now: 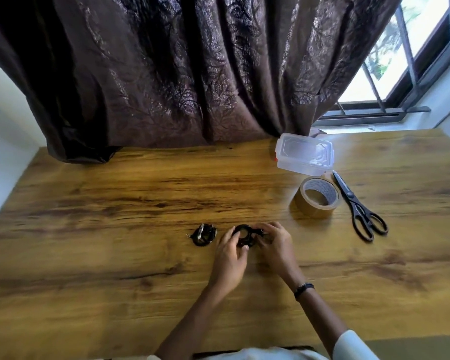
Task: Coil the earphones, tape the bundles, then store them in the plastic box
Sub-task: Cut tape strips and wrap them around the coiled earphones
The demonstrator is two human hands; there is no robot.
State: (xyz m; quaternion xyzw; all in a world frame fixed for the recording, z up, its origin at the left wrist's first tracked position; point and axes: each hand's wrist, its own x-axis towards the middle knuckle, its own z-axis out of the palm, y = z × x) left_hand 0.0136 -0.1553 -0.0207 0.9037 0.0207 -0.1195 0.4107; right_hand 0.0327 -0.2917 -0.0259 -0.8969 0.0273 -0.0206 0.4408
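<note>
Both forearms reached forward from the bottom edge and met near the middle of the table [115, 193]. The left hand [230, 258] lay with its back up, and its fingers [229, 236] were curled around the left side of a coiled black earphone [243, 236]. The right hand [276, 245] came from the other side, wrist bent slightly inward, and its fingers [269, 227] were pinching the right side of the same coil. So the coil was held between the two hands, low over the wood; I could not tell if it touched the surface. It looked like a small round ring of thin, dark cable.

Just beside the left hand, on its left, lay a second earphone bundle [204, 235], also black, with a pale shiny band across it. A dark bracelet [304, 289] sat on the right wrist, and a white sleeve [353, 344] covered the upper forearm.

The table had a glossy wood-grain surface in warm brown with dark streaks. To the far right stood the plastic box [305, 154], clear, rectangular, with rounded corners and its lid on. Near it stood a roll of brown tape [316, 197], and beside the roll lay black scissors [359, 207], closed. A dark brown curtain [179, 74] with a leaf pattern hung behind.
</note>
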